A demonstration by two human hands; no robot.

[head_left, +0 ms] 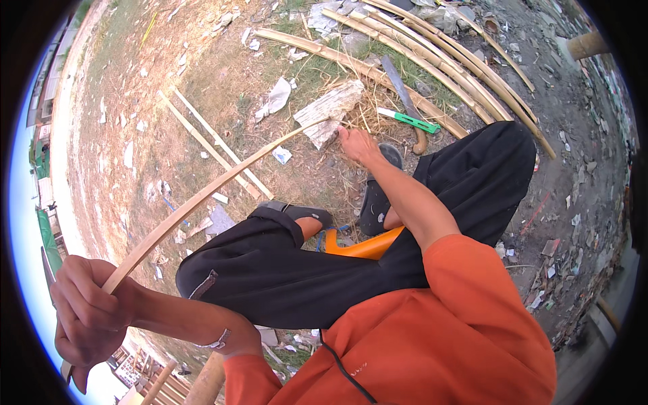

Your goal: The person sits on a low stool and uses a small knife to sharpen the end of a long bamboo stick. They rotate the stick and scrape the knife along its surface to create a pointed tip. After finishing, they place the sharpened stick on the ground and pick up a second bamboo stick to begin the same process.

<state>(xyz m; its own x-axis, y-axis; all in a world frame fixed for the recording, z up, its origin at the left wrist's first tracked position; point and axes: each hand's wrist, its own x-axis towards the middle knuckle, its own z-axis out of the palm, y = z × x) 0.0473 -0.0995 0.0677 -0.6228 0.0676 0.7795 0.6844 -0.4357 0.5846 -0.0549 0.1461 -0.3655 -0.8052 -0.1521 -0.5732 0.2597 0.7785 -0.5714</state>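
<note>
My left hand (91, 307), raised at the lower left, is wrapped round one end of a long, thin bamboo strip (202, 194). The strip slants away to the right, and its narrow far end reaches a rough, pale wood block (331, 111) on the ground. Beside that end, my right hand (361, 145) is closed at the block's near right edge. Whatever its fingers hold, if anything, is hidden. A green-handled utility knife (415, 122) lies just right of it, beside a long-bladed machete (401, 91) with a wooden handle.
Long split bamboo poles (432, 61) lie across the far right. Two pale strips (216, 138) rest on dry grass left of the block. My knees are bent around an orange seat (361, 246). Paper scraps and rubble litter the ground; a post (587, 45) stands far right.
</note>
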